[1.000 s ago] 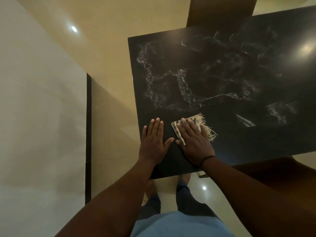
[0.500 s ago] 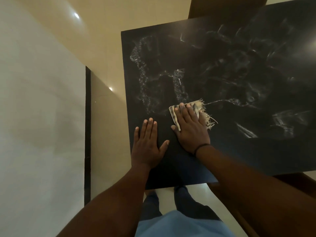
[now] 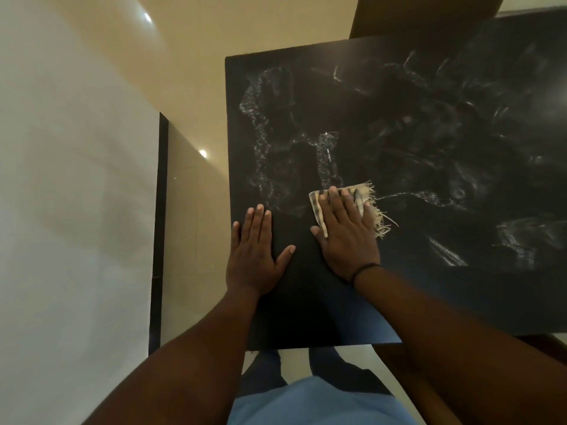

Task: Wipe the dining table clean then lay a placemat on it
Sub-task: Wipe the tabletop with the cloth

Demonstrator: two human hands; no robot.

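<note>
While the left hand (image 3: 256, 256) is being laid flat on the black table (image 3: 429, 296) near its left edge, fingers straight and grasping nothing, a striped, frayed cloth (image 3: 363, 196) is being pressed down just to its right. The cloth is being covered by the straight fingers of the right hand (image 3: 346, 237), not clenched. White smears (image 3: 260, 148) are being shown beyond both hands.

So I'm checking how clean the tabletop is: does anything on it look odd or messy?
Yes. Whitish smears and speckled streaks cover much of the black dining table, mostly beyond the right hand, which presses a striped cloth with a frayed edge. The left hand lies flat nearby. No placemat is in view.
</note>
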